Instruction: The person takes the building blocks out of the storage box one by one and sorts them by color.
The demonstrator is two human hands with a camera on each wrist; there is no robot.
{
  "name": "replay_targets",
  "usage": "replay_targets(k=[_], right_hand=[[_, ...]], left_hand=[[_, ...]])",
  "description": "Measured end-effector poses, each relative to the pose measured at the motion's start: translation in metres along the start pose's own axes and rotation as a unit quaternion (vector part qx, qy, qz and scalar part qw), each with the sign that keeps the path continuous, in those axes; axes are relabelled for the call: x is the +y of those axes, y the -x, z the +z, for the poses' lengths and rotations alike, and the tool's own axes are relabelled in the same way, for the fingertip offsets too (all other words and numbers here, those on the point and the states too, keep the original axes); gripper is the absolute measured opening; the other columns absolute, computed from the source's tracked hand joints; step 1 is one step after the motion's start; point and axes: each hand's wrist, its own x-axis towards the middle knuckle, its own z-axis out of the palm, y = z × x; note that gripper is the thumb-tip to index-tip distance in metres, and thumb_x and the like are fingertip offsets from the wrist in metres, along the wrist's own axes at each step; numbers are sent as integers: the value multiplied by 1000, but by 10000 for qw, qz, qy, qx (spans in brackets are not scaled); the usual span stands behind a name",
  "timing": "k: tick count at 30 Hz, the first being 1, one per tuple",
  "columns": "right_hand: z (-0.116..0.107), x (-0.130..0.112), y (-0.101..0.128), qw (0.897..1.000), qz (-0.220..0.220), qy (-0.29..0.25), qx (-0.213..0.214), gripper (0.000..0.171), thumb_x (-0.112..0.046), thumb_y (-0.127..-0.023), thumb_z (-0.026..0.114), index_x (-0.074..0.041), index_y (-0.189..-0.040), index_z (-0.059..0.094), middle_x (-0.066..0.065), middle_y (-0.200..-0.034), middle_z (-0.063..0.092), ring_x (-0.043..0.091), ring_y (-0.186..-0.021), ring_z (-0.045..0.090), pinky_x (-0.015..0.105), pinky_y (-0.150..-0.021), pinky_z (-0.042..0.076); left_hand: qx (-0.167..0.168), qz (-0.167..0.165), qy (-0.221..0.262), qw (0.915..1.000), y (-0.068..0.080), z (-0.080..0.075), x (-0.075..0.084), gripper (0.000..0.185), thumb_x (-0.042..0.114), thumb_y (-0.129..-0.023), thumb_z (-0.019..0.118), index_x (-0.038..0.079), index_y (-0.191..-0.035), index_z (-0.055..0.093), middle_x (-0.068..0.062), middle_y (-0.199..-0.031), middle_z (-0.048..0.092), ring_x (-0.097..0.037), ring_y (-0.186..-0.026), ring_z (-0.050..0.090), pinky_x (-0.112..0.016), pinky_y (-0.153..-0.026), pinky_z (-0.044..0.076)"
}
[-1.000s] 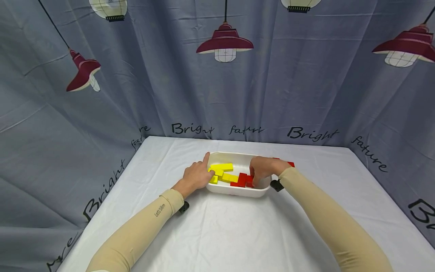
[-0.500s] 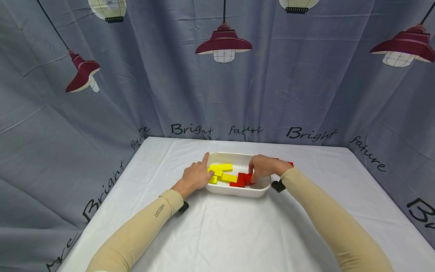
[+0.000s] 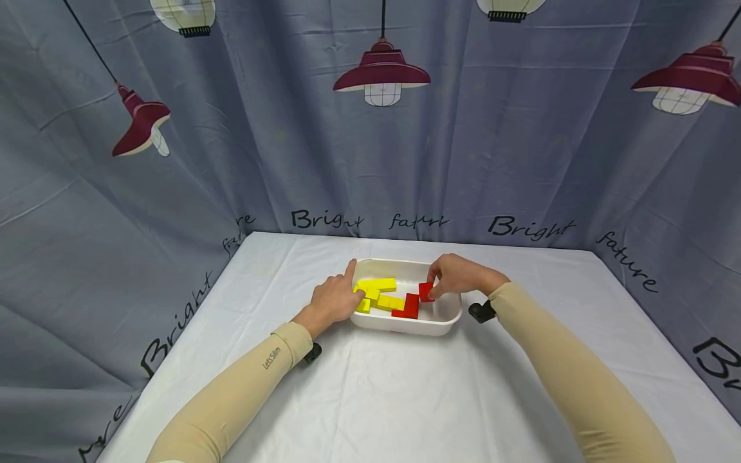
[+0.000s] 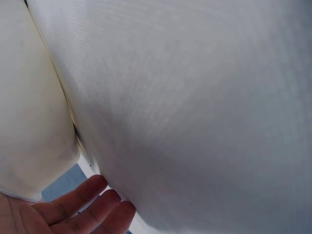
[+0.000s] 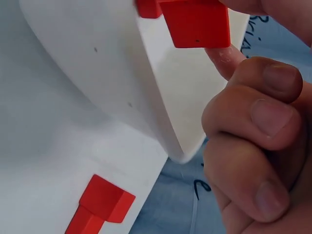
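Grey curtain [image 3: 243, 167] with red lamp prints hangs behind a white-clothed table [image 3: 393, 392], where a white tray [image 3: 399, 323] holds yellow blocks [image 3: 377, 292] and a red block [image 3: 408, 307]. Right hand [image 3: 457, 276] pinches a small red cube [image 3: 426, 291] just above the tray's right side, other fingers curled. Left hand [image 3: 334, 298] rests relaxed on the tray's left rim, forefinger straight, gripping nothing; more red blocks [image 5: 100, 204] lie on the cloth beside the tray.

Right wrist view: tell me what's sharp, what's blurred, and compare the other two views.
Right wrist: curled fingers and red block sharp, white tray soft. Left wrist: tablecloth a featureless blur. Head: evenly lit, edges bowed.
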Motion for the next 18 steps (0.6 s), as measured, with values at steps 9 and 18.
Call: replay_targets(k=[9,18], right_hand=[[-17,12,12,9987,-24,-334,382,22,-26,-81,79,-13,-97,72,5,-75,55,19,-72,51,31,-63,40],[-32,26,26,9964,128,-468,698,30,-28,-83,79,-9,-106,72,4,-71,52,19,-67,49,30,-61,37]], left_hand=[[-65,-28,-14,10000,0,-1,1,78,42,-95,46,18,-162,15,-17,-130,63,-30,-112,62,-49,-83,52],[-58,10,-5,10000,0,0,0,77,43,-95,46,18,-162,15,-17,-130,63,-29,-110,62,-49,-83,52]])
